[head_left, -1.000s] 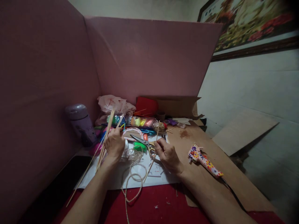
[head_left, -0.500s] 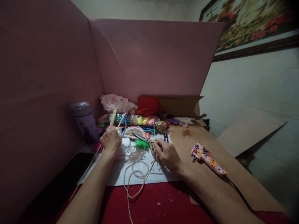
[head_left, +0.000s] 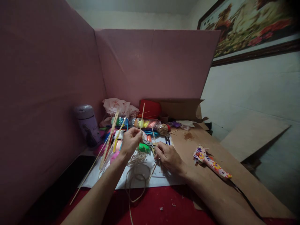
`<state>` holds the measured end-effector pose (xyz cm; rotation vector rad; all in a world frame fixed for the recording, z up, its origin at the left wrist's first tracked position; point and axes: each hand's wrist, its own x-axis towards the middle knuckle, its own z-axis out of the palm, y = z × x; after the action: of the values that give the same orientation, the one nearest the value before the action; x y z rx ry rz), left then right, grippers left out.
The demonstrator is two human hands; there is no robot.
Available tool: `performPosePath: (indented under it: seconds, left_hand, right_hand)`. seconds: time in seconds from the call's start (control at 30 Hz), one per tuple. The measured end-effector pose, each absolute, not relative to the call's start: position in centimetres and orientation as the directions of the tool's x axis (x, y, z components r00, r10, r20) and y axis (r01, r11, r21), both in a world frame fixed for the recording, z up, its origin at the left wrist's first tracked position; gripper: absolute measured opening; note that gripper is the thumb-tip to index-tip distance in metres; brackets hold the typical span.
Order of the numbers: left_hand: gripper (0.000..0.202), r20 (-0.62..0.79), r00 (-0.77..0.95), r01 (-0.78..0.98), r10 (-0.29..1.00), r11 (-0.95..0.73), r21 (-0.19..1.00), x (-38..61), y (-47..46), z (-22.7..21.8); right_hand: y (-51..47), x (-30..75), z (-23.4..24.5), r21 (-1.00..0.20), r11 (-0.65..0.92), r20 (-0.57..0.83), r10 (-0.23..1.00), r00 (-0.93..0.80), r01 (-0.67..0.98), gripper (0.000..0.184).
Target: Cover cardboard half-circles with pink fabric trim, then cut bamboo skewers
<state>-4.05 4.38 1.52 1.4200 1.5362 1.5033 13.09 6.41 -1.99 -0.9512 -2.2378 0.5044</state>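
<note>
My left hand (head_left: 129, 141) is closed in a pinch on a single thin wooden stick (head_left: 142, 114) that points upward. A bundle of wooden sticks (head_left: 109, 140) leans at a slant just left of that hand, apart from it. My right hand (head_left: 168, 157) rests on the white paper sheet (head_left: 164, 179), fingers pinched on another thin stick (head_left: 154, 135) beside the scissors (head_left: 148, 142). A loose coil of jute twine (head_left: 137, 170) lies between my forearms and trails off the paper's front edge.
A pink folded board (head_left: 152, 62) walls the back and left. A purple bottle (head_left: 87, 125), packs of coloured clay (head_left: 144, 122), a twine ball (head_left: 162, 128) and blue snips (head_left: 167, 140) crowd the back. A patterned glue gun (head_left: 211, 163) lies on brown cardboard (head_left: 211, 143) at right.
My left hand has let go of the stick bundle, moved right, and now pinches one upright stick. My right hand has stayed by the scissors. The camera has tilted slightly.
</note>
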Motion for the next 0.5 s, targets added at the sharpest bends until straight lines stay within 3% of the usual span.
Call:
performPosePath:
  seconds: [0.1,0.2,0.5]
  left_hand:
    - [0.023,0.099,-0.152,0.255,0.983,-0.058,0.965,-2.9,4.9,-0.2]
    - [0.021,0.019,-0.16,0.279,0.987,0.026,0.96,-3.3,5.6,-1.7]
    - [0.02,0.19,-0.335,0.364,0.923,-0.059,0.929,-5.6,6.3,-2.0]
  right_hand:
    - [6.7,13.1,-2.2,-0.542,0.646,0.416,0.762,-0.497,0.537,0.024]
    - [7.2,13.2,-2.4,-0.506,0.64,0.429,0.768,-0.476,0.578,0.024]
    - [7.6,13.5,-3.1,-0.528,0.623,0.482,0.779,-0.4,0.577,0.021]
